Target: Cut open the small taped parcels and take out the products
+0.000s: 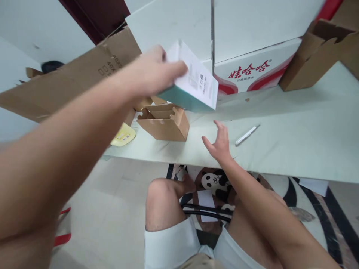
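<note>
My left hand (pixel 161 73) grips a white and teal box (pixel 198 84) by its left end, tilted and raised above the table. Small dark print shows on the box's white face. Below it an open brown cardboard box (pixel 168 129) stands on the table, with a divider or flap visible inside. My right hand (pixel 220 144) hovers over the table's front part with thumb and fingers apart, holding nothing. A white utility knife or pen-like tool (pixel 246 135) lies just to the right of that hand.
Large white cartons with red lettering (pixel 252 73) line the back of the pale table (pixel 297 142). Another open brown box (pixel 311 63) stands at the back right. A big brown carton (pixel 84 74) and a yellow packet (pixel 123 135) are at left.
</note>
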Demonstrator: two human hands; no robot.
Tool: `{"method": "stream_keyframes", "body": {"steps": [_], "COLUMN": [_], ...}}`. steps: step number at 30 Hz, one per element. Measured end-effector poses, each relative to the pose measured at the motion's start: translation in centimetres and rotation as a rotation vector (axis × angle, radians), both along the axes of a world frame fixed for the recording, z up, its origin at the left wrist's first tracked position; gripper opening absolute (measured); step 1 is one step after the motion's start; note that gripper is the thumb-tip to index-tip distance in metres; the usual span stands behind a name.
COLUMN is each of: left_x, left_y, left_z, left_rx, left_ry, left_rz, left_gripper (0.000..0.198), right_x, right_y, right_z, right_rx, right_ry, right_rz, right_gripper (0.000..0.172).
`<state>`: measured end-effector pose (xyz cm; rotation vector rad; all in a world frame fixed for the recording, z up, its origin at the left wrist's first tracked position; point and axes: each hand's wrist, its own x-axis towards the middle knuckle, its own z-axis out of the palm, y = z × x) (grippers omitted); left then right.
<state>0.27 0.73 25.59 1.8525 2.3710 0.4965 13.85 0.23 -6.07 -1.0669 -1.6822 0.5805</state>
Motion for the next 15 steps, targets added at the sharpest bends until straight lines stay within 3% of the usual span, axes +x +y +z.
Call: {"method": "stream_keyframes", "body": {"steps": [2,4,8,11,15], "left_x": [1.8,3.4,5.6,6.1,4.9], "left_y": [0.4,1.7,5.9,8.0,8.9], "left_z": [-2.6,-5.7,-10.3,-11.4,-11.3], "left_rx": [-0.106,-0.200,-0.420,-0.543,-0.466], "left_ry": [-0.047,-0.212,-0.560,-0.648,-0.809], "left_rz": [-0.085,-0.114,-0.166,-0.116,-0.140], "left_gripper": [0.065,0.048,0.029,0.027,0.041], "right_x": [2.0,3.6,6.0,7.1,7.4], "right_y": [0.0,0.2,1.3,2.6,4.5], "right_z": [0.4,0.5,0.5,0.9,1.8], "right_rx": [0.035,0.012,0.053,0.073,-0.224], "right_ry": [0.085,0.143,0.130,0.037,0.149], "right_rz": [-0.035,-0.063,-0.299,-0.377,-0.355], "right_gripper": [0.090,0.103,0.108,0.099,0.092]}}
